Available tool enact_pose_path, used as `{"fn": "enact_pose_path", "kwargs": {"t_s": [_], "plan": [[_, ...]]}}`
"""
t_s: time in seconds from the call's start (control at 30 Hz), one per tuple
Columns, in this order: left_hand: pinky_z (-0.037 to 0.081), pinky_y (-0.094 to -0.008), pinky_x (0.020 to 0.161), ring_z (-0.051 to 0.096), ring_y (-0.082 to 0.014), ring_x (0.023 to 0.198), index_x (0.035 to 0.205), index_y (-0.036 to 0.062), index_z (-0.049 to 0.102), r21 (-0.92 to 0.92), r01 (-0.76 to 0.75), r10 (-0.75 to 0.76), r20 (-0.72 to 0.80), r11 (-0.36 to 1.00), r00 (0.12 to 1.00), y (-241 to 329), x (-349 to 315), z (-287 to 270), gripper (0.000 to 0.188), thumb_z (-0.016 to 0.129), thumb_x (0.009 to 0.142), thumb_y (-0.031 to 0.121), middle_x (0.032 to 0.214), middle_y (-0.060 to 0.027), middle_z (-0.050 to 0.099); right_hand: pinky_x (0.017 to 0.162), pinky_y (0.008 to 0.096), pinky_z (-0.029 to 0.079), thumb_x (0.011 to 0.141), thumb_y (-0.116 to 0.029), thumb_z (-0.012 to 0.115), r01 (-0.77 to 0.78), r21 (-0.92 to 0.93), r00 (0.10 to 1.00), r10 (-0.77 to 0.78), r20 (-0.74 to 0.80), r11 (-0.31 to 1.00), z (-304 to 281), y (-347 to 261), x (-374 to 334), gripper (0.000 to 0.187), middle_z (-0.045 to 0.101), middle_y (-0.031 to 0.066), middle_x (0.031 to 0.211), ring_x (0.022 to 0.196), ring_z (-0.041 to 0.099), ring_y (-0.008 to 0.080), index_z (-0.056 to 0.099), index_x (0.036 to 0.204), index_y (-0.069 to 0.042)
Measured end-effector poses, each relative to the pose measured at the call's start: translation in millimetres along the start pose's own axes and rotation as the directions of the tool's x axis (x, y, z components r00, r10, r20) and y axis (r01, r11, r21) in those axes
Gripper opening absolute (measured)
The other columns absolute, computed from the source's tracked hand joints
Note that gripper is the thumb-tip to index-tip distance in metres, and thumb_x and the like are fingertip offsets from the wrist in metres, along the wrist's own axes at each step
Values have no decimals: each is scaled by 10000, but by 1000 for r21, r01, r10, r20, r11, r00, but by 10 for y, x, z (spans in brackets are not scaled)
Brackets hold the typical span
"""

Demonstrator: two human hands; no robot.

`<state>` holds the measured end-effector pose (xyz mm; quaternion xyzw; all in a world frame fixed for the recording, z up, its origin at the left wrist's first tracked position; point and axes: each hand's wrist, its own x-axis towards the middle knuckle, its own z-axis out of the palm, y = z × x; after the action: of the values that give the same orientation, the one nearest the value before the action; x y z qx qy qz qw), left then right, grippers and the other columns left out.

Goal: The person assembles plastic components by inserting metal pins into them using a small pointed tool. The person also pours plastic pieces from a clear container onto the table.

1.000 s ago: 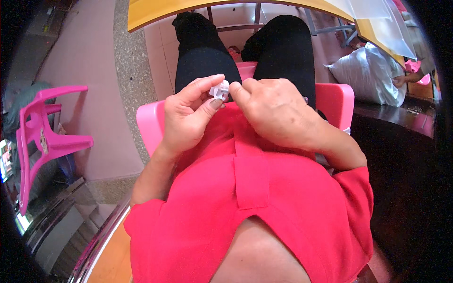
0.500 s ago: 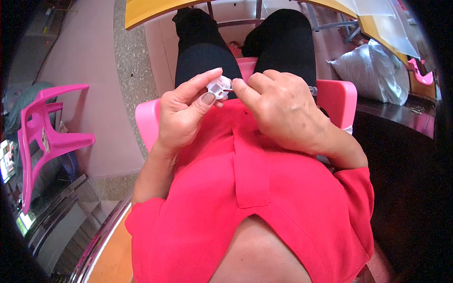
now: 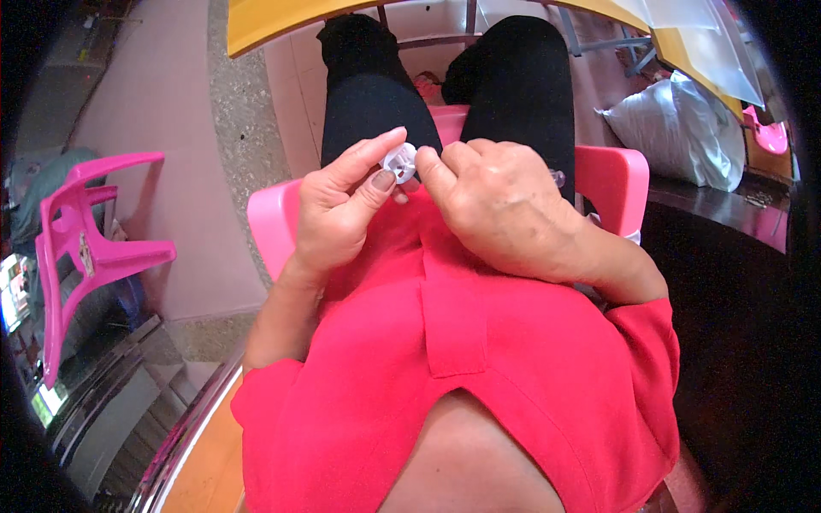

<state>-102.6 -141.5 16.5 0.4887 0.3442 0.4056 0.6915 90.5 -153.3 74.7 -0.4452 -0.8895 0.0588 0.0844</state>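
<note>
My left hand (image 3: 340, 209) pinches a small round white plastic piece (image 3: 399, 161) between thumb and fingers, just above my lap. Slots and raised parts show on its face. My right hand (image 3: 506, 209) is closed, knuckles up, with its thumb and index finger against the right side of the white piece. A screwdriver with a clear handle (image 3: 558, 178) runs through the right fist; only its handle end shows beyond the little-finger side. Its shaft and tip are hidden behind the fingers and the piece.
I sit in a pink plastic chair (image 3: 611, 184), with a yellow tabletop (image 3: 342, 19) above my knees. At the left stands another pink chair (image 3: 111, 252) near a glass-sided case (image 3: 128, 419). A stuffed white sack (image 3: 680, 132) lies at the right under the table.
The white piece has turned a little in my left fingers. My right hand has shifted slightly left and closer, covering the metal shaft that showed before. The handle end has dropped and moved left.
</note>
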Motion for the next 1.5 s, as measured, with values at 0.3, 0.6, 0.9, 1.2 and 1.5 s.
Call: {"fn": "enact_pose_path", "kwargs": {"t_s": [0.3,0.6,0.9,1.2,1.5], "plan": [[532,-269,654,645,-180,774,1217,-51,493,-103,138,-158,-228,985,961,250,273,-73,294,503,952,77,969,-126,636,570,416,498,735,-47,588,-68,335,994,92,-57,940,-34,368,303,162,589,162,719,667,622,350,562,885,9],[509,-337,861,608,-243,865,1027,-67,544,217,-251,279,-113,943,954,2006,2808,-796,219,512,928,126,939,-144,594,657,527,496,813,-81,496,-178,673,975,221,23,718,488,712,503,123,610,251,715,725,616,439,606,825,-27],[504,-353,656,616,-254,680,949,0,682,921,-319,627,115,223,770,1079,2862,-573,273,729,704,113,762,-139,636,636,402,511,804,-17,543,-248,656,966,237,107,713,355,981,540,164,615,200,746,724,637,355,618,947,12],[449,-444,813,531,-390,905,974,-15,568,913,-407,639,293,34,711,492,2580,-674,275,642,709,1,963,-210,536,638,433,515,776,-29,560,-150,659,985,168,37,737,373,942,580,164,622,210,746,715,638,379,646,915,-23],[464,-429,815,552,-367,923,883,-7,543,892,-452,730,299,16,615,488,2413,-668,237,640,672,-57,963,-194,559,725,486,512,833,-153,526,-193,669,973,228,37,718,294,815,448,207,649,219,817,769,638,408,667,966,-81]]}}
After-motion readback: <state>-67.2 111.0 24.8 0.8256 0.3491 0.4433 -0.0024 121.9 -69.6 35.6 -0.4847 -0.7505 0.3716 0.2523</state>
